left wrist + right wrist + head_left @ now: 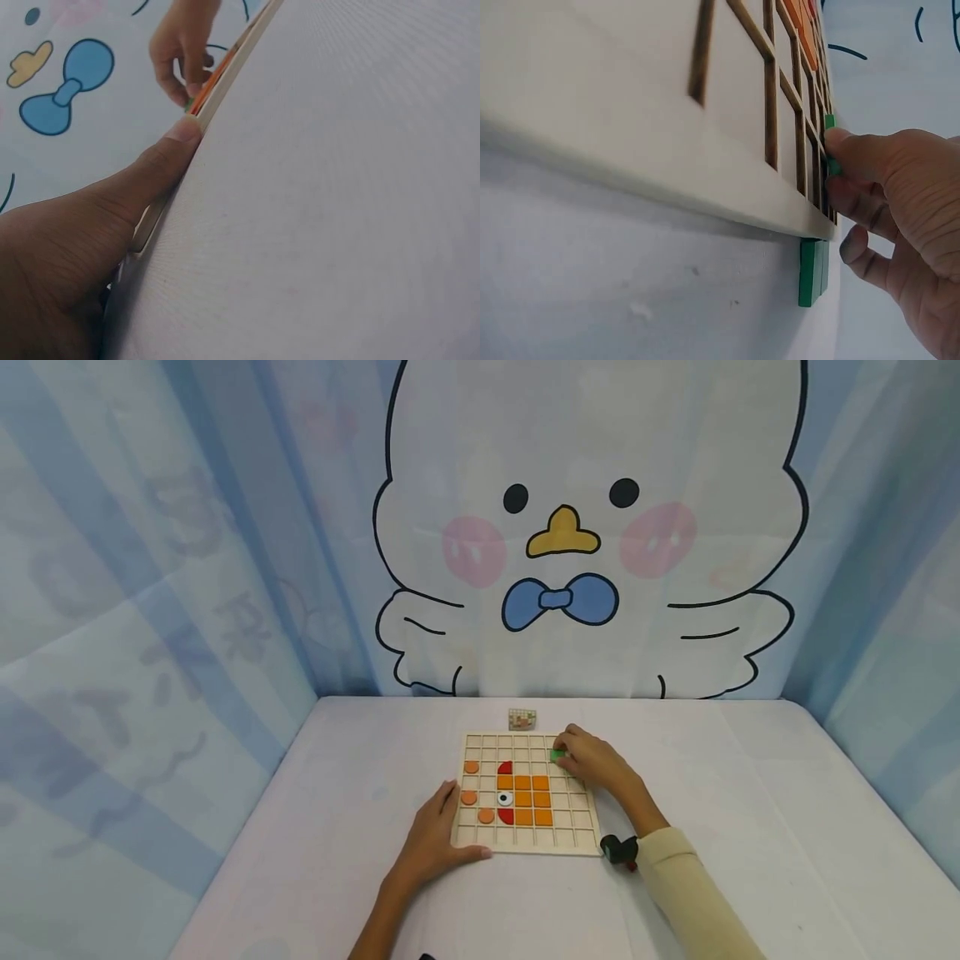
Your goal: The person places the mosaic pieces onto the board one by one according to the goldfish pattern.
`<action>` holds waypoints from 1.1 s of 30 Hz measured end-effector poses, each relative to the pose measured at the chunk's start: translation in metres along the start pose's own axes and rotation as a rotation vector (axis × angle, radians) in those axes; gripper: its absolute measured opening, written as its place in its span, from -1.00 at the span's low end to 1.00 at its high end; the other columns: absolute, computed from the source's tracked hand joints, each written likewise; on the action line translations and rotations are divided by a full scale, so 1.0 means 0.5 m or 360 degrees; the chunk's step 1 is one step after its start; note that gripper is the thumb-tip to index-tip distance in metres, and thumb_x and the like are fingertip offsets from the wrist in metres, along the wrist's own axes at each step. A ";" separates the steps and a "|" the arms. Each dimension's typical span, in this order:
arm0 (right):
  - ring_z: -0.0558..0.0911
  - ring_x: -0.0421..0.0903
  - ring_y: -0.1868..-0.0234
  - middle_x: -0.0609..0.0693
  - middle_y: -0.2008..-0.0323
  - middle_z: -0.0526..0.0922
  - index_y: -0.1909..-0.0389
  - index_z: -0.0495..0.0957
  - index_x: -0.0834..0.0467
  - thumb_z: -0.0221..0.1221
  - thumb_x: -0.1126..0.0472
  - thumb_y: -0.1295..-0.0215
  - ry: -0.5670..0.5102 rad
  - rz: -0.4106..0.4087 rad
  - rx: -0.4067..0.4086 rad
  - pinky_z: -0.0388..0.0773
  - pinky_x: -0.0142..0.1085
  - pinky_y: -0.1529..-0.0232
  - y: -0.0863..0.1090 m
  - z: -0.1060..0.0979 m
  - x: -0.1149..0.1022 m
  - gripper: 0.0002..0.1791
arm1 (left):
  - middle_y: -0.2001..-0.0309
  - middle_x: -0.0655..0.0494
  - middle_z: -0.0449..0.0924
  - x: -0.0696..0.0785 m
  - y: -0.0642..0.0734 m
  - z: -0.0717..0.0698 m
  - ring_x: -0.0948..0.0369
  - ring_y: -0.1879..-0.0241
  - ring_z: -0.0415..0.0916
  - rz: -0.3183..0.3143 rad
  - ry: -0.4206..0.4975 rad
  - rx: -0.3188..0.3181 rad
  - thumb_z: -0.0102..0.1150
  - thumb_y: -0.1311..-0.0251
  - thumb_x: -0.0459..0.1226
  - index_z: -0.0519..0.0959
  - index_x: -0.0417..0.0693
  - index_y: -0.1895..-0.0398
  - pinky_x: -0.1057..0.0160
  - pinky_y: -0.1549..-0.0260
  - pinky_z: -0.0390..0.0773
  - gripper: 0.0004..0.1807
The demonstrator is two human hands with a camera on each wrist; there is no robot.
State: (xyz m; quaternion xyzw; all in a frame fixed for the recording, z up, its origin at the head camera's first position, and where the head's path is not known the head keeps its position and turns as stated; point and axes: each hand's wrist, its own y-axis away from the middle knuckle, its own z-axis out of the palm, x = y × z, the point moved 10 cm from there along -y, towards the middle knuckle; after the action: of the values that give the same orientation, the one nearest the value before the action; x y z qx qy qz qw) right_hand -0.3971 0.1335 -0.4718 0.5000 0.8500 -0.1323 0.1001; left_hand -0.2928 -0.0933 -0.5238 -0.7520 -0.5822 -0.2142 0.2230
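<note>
A pale wooden grid board (543, 837) lies flat on the table. My left hand (433, 839) spans its near left corner, fingers along the left side and a straight thumb against the front edge. At the far right part of the grid, my right hand (592, 758) pinches a small green tile (830, 121) between thumb and fingertips, right at the cells. Orange square tiles (522, 799) form a block mid-board, with two red pieces (506, 817) and a round eye piece (505, 797) at its left. Several orange discs (486, 816) sit in cells farther left.
More green tiles (810, 274) lie on the table just beyond the board's edge, below my right hand. A small patterned card (522, 719) is behind the board. A black wrist device (619, 849) is on my right wrist. Printed curtains (562, 652) rise behind the white table (337, 760).
</note>
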 end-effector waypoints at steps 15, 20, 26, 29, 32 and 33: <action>0.55 -0.09 0.17 0.08 0.06 0.55 0.08 0.61 0.24 0.21 0.24 -0.34 -0.0080 0.0070 -0.0031 0.59 -0.11 0.01 -0.018 0.014 0.008 -0.80 | -0.54 -0.08 0.00 0.000 -0.001 0.000 -0.06 -0.46 0.10 -0.0017 -0.0013 -0.0007 0.36 0.23 0.40 0.06 -0.18 -0.52 -0.10 -0.39 0.23 0.34; 0.55 -0.08 0.15 0.07 0.08 0.55 0.09 0.61 0.24 0.23 0.23 -0.33 -0.0106 0.0073 -0.0017 0.58 -0.11 0.00 -0.014 0.014 0.010 -0.79 | -0.54 -0.09 0.00 0.000 0.002 0.002 -0.07 -0.46 0.10 -0.0022 -0.0003 -0.0004 0.36 0.23 0.40 0.07 -0.18 -0.52 -0.11 -0.40 0.22 0.33; 0.57 -0.07 0.14 0.07 0.10 0.56 0.09 0.61 0.25 0.24 0.23 -0.31 -0.0118 0.0043 0.0012 0.58 -0.10 0.03 -0.009 0.007 0.005 -0.78 | -0.53 -0.11 0.02 0.004 0.002 -0.001 -0.08 -0.46 0.10 0.0006 -0.0015 0.0017 0.36 0.22 0.39 0.08 -0.20 -0.51 -0.11 -0.39 0.23 0.32; 0.57 -0.07 0.13 0.07 0.09 0.55 0.09 0.61 0.24 0.24 0.22 -0.32 -0.0108 0.0048 0.0011 0.58 -0.10 0.02 -0.010 0.008 0.006 -0.78 | -0.53 -0.11 0.02 0.007 0.003 -0.002 -0.08 -0.45 0.11 0.0015 -0.0023 0.0017 0.36 0.21 0.38 0.08 -0.21 -0.51 -0.11 -0.38 0.24 0.32; 0.57 -0.07 0.13 0.07 0.08 0.55 0.08 0.61 0.24 0.23 0.23 -0.32 -0.0105 0.0063 0.0005 0.58 -0.10 -0.01 -0.010 0.012 0.008 -0.78 | -0.53 -0.10 0.02 0.006 0.004 -0.002 -0.07 -0.45 0.12 0.0004 -0.0026 0.0005 0.36 0.21 0.38 0.08 -0.20 -0.51 -0.10 -0.39 0.23 0.32; 0.57 -0.07 0.12 0.07 0.07 0.55 0.07 0.61 0.24 0.23 0.23 -0.32 -0.0116 0.0071 0.0005 0.58 -0.10 -0.02 -0.010 0.013 0.008 -0.78 | -0.53 -0.11 0.02 0.007 0.005 -0.003 -0.08 -0.45 0.12 0.0005 -0.0018 0.0008 0.37 0.21 0.37 0.08 -0.21 -0.51 -0.11 -0.38 0.24 0.32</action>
State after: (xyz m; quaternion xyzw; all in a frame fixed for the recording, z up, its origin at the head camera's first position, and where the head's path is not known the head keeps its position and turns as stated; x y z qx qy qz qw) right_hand -0.4033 0.1322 -0.4784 0.5139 0.8342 -0.1493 0.1331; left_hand -0.2896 -0.0920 -0.5208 -0.7536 -0.5827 -0.2081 0.2217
